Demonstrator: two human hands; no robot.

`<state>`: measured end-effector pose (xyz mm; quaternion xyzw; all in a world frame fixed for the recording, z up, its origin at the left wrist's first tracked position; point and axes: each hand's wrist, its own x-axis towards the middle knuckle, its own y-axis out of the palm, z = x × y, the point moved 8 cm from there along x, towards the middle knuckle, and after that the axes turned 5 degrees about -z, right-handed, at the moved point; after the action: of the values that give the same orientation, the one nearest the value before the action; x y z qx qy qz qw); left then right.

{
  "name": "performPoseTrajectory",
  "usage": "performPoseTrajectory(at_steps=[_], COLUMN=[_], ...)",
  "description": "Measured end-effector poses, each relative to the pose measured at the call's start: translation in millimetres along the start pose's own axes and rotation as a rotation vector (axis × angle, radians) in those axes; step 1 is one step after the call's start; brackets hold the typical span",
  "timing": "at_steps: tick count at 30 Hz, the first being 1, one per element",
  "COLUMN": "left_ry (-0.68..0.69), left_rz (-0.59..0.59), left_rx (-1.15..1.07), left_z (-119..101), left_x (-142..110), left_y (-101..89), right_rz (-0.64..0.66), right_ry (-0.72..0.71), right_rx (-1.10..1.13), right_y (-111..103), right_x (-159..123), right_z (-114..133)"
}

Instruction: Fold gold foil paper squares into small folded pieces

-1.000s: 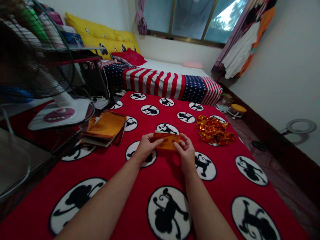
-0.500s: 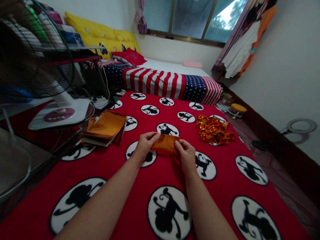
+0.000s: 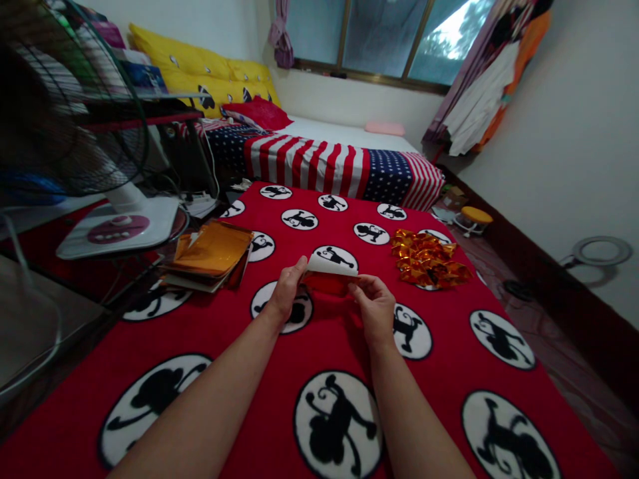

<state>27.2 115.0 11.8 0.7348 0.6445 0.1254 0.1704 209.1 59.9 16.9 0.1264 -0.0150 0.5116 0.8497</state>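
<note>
Between my two hands is a small sheet of gold foil paper (image 3: pixel 329 282), held just over a red blanket (image 3: pixel 210 359) printed with monkeys in white circles. A pale flap of the sheet stands up along its far edge. My left hand (image 3: pixel 288 287) grips its left end, thumb pointing up. At the right end, my right hand (image 3: pixel 373 301) pinches the sheet between thumb and fingers. To the left lies a stack of gold paper sheets (image 3: pixel 214 247). A pile of folded shiny gold pieces (image 3: pixel 428 259) rests on the right.
A white fan base (image 3: pixel 124 223) stands at the left beside the blanket. Behind is a bed with a stars-and-stripes cover (image 3: pixel 319 163). A small stool with a yellow seat (image 3: pixel 476 215) is on the floor at right, near the wall.
The sheet showed mostly its gold face half a second ago; now its pale side is turned up along the far edge. My left thumb has lifted upright. Both piles are unchanged.
</note>
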Motion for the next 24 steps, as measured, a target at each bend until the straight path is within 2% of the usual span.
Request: performPoseTrajectory(at_steps=[9,15,17,21,24], left_ry=[0.069,0.133,0.225,0.575,0.733], left_rz=[-0.051,-0.067,-0.122,-0.29,-0.256], left_rx=[0.27,0.362,0.425,0.697,0.888], left_z=[-7.3,-2.8,-11.2,-50.0,-64.7], left_x=[0.1,7.6,7.4,-10.6,-25.2], left_y=[-2.6,-7.4,-11.6,-12.0,2.2], right_rz=[0.039,0.138,0.172,0.152,0.152], right_ry=[0.002,-0.173,-0.226,-0.269,-0.27], right_rx=[-0.02,-0.181,-0.231,-0.317,-0.34], right_y=[3.2,8.2,10.2,8.6,8.6], right_x=[-2.1,0.0,-0.4,-1.1,-1.9], right_z=[0.1,12.6,17.1,21.1,20.7])
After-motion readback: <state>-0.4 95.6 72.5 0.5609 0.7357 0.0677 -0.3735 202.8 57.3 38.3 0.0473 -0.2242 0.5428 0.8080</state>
